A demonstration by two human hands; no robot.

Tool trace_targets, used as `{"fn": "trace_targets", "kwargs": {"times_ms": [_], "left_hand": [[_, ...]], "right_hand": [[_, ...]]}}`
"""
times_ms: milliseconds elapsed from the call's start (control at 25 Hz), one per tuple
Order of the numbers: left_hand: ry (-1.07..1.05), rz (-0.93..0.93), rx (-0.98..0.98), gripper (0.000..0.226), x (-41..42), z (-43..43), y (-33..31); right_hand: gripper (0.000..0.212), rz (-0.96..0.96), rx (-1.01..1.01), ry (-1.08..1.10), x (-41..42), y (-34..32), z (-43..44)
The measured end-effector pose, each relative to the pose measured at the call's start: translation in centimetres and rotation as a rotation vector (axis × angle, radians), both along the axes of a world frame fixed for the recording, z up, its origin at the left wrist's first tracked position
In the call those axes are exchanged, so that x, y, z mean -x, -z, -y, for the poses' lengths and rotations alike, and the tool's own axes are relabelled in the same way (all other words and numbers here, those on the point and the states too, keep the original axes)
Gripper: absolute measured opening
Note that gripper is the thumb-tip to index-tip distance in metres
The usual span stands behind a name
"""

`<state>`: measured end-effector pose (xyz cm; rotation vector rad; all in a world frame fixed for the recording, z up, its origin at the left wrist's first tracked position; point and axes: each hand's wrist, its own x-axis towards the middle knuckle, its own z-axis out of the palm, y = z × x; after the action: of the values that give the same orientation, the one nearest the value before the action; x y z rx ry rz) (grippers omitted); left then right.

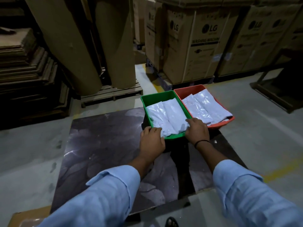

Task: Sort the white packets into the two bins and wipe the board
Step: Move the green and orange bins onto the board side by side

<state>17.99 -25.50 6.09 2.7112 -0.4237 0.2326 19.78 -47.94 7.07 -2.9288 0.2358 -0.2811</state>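
A green bin [157,96] and an orange bin [188,90] stand side by side at the far right corner of a dark board [101,145]. White packets [170,115] fill the green bin, and more white packets [205,107] lie in the orange one. My left hand [151,141] grips the green bin's near left corner. My right hand [197,131] grips its near right corner, fingers over the rim and touching a packet. No cloth is visible.
Tall cardboard rolls [85,46] on a wooden pallet [111,94] stand behind the board. Large LG cartons [196,43] line the back right. Stacked flat cardboard [24,71] sits at left. A sandalled foot [171,222] shows at the bottom edge.
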Motion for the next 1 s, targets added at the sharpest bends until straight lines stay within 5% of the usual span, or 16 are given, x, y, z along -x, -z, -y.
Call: {"fn": "trace_targets", "kwargs": {"times_ms": [240,640,840,1000], "left_hand": [[-0.058,-0.028,-0.169,0.035,-3.9,2.1,0.4],[-0.152,-0.019,-0.287,0.042,-3.5,-2.8,1.3],[-0.209,0.025,-0.267,0.060,-0.9,-10.7,2.1],[-0.326,-0.110,-0.219,0.083,1.5,-17.4,2.0]], "right_hand": [[0.047,-0.085,0.073,-0.096,-4.7,1.1,2.3],[0.032,0.056,-0.007,-0.215,-4.5,2.8,-1.7],[0.068,-0.064,-0.096,-0.352,-2.8,3.3,-8.6],[0.091,-0.199,-0.052,-0.512,-2.0,2.3,-14.7]]}}
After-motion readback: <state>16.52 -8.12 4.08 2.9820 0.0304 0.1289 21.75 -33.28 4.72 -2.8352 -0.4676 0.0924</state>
